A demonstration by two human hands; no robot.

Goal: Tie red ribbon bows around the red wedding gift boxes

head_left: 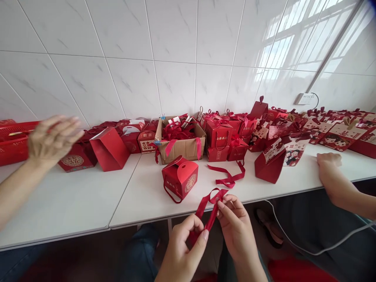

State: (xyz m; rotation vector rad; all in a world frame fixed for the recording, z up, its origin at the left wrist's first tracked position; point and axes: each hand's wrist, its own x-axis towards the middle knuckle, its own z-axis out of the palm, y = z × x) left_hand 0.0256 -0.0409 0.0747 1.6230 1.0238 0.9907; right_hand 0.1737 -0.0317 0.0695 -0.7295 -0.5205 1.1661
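My left hand and my right hand are close together just off the table's front edge. Both are closed on one dark red ribbon, whose loop stands up between them. Beyond my hands sits a red gift box with a round gold print and a twisted cord handle hanging down its side. To the right of that box, another red ribbon lies loosely curled on the white table.
Behind the box stands a cardboard carton full of red ribbons. Stacked red boxes line the wall. A co-worker's hand reaches in at left, near a red basket. Another person's hand rests at right.
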